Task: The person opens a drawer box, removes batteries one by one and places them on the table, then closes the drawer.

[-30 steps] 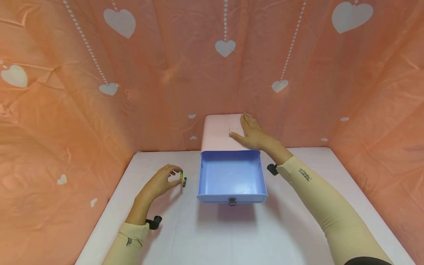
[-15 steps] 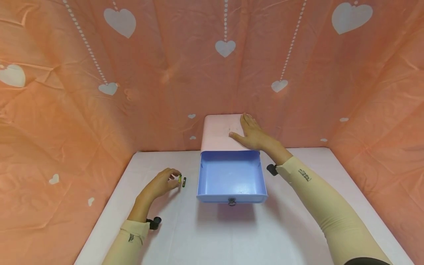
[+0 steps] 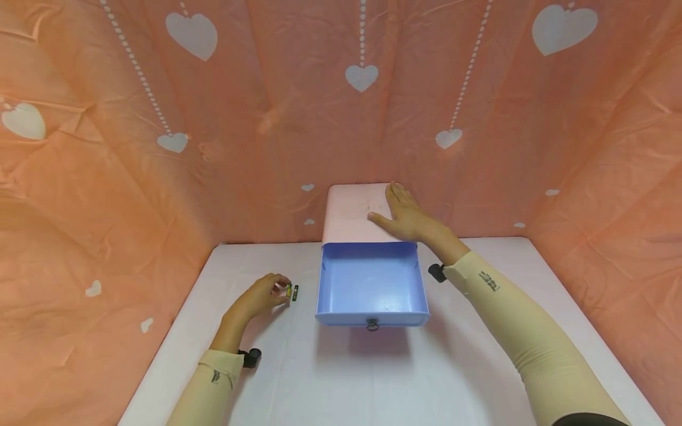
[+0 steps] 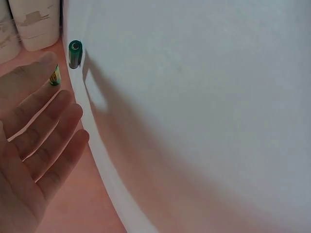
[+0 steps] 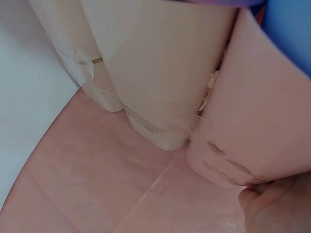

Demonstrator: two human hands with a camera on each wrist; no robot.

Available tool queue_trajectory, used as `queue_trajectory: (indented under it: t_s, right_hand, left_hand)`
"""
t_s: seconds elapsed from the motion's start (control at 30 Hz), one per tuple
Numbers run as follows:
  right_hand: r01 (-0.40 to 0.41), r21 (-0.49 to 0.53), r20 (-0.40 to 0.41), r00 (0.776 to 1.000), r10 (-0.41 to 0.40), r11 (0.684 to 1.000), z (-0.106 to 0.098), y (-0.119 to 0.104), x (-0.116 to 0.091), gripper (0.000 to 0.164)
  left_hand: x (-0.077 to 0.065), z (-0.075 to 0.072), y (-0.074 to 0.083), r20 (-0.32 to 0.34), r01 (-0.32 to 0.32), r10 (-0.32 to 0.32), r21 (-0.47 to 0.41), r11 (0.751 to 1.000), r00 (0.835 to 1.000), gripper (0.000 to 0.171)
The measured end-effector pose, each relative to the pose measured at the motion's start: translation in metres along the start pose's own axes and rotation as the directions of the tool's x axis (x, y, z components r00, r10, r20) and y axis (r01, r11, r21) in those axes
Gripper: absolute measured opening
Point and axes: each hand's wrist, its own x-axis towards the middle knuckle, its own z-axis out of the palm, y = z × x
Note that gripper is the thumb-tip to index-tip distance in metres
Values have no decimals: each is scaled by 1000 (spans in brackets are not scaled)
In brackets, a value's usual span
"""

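Pinching one battery (image 3: 289, 291) with our left hand (image 3: 261, 294), left of frame centre; other battery (image 3: 295, 293) stands just beside it on tabletop (image 3: 288, 373). Right hand (image 3: 407, 220) rests on box (image 3: 346, 216), fingers straight. Partway, we'd judge: drawer (image 3: 341, 320) out, other battery unheld.

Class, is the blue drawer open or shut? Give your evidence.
Open: the blue drawer juts out from the pink cabinet, its inside showing.

Head POV fwd/down, wrist POVs close-up
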Motion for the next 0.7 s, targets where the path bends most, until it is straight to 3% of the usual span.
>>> queue_trajectory:
  t_s: [0.3,0.7]
  right_hand:
    - [5,-1,-6,1000,-5,1000,1,2,2,106]
    - [9,9,-12,1000,-9,1000,1,3,2,106]
  left_hand:
    - [7,3,-5,26,39,-39,-7,999,999,40]
    - [13,6,-3,35,67,-69,49,997,997,40]
